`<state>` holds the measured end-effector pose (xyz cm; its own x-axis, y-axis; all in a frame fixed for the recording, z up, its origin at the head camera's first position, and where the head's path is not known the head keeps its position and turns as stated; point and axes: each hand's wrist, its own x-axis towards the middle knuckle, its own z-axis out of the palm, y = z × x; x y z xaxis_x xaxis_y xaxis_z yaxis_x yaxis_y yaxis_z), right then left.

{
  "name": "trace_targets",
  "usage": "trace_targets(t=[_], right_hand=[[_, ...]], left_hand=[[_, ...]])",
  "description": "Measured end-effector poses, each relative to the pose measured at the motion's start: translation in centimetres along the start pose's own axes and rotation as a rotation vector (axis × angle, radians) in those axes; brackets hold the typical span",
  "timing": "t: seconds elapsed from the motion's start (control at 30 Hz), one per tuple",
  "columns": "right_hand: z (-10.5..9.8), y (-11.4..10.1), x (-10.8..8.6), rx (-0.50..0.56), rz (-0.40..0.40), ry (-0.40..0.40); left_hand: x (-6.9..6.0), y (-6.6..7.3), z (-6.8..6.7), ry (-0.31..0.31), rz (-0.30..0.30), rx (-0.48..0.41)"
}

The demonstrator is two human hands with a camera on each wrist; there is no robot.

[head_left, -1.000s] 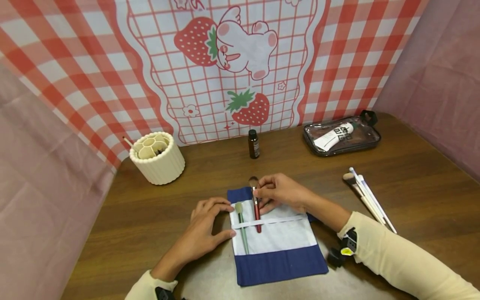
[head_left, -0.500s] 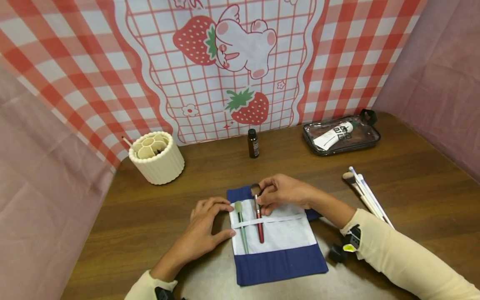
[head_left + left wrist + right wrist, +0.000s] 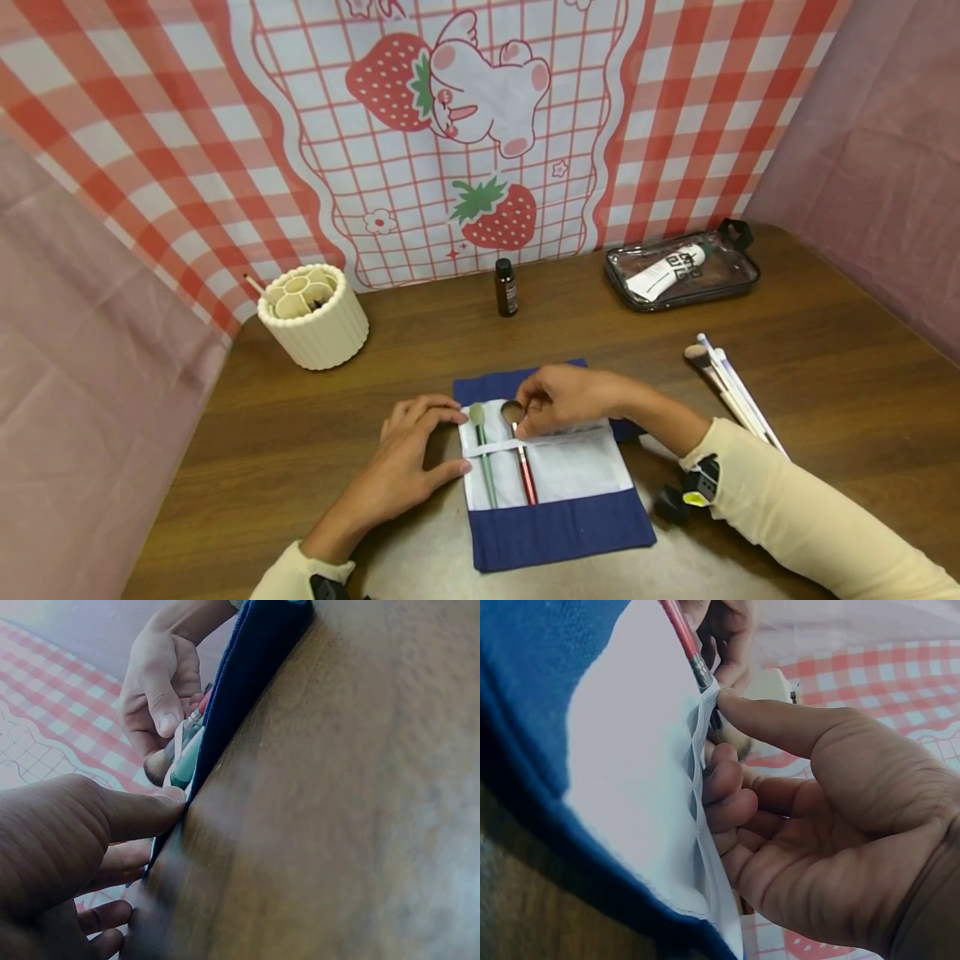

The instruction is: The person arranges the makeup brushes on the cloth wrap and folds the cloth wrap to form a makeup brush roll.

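A navy and white cloth brush roll (image 3: 562, 533) lies flat on the table, with a white elastic strap (image 3: 573, 437) across it. Under the strap, at the left, sits a green makeup brush (image 3: 487, 475). Beside it a red-handled makeup brush (image 3: 527, 479) runs under the strap, its handle end near the lower navy band. My right hand (image 3: 566, 400) pinches this brush near its metal collar, just below the bristles; in the right wrist view the thumb (image 3: 780, 724) is at the strap. Spread along the roll's left edge, my left hand (image 3: 412, 454) touches it with thumb and fingertips.
Several white-handled brushes (image 3: 735, 396) lie to the right. Behind them is a clear pouch (image 3: 720, 287) bearing a white tube (image 3: 667, 273). A dark bottle (image 3: 507, 292) stands at the back, and a cream ribbed holder (image 3: 318, 329) at the back left.
My right hand has moved toward me, sliding the red-handled brush farther down under the strap. The left hand stays at the roll's edge.
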<state>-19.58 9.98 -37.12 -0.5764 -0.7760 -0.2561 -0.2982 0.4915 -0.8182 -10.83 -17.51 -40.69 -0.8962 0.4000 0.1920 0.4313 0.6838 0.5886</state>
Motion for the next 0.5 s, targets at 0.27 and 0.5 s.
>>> trace_targets(t=[0.27,0.5], right_hand=[[-0.6,-0.4,-1.3,-0.215,-0.049,0.101],[-3.0,-1.1,-4.9,-0.377,0.028,0.267]], left_hand=[[-0.1,0.0,0.1,0.001,0.003,-0.005],[0.0,-0.1,0.1,0.003,0.008,-0.012]])
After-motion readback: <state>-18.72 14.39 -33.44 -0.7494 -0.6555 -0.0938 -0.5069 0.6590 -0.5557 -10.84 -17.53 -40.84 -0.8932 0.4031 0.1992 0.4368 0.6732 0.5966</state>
